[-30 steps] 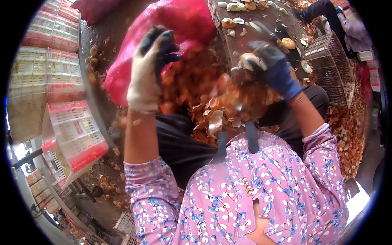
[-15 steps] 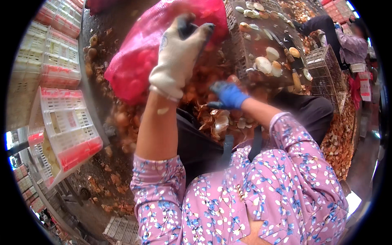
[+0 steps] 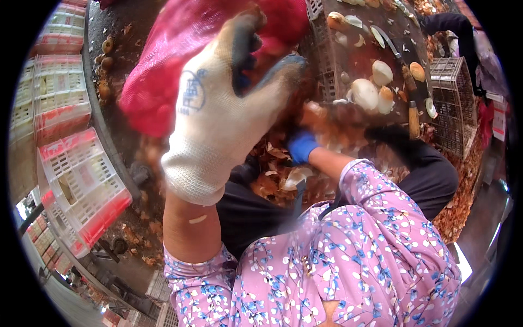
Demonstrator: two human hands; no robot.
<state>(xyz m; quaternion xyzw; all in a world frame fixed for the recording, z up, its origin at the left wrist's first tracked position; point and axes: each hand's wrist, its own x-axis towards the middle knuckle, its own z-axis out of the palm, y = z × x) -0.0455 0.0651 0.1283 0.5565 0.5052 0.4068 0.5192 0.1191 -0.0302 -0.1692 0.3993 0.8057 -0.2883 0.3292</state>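
By board's [image 3: 359,60] near left corner, peeled onions [image 3: 365,94] grouped; knife [image 3: 414,121] at near right corner. Left hand [image 3: 234,98], white-gloved, before red sack [image 3: 155,71] left of board: thumb and fingers spread wide, nothing seen in grip. Right hand [image 3: 302,146], blue-gloved, near onion skins [image 3: 265,185]: fingers hidden, blurred, cannot tell how open or what held.

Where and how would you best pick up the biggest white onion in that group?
Probably around its rounded sides, coming from above and the left. The large white onion is bulbous, with no handle to catch, and smaller white onions crowd its right.
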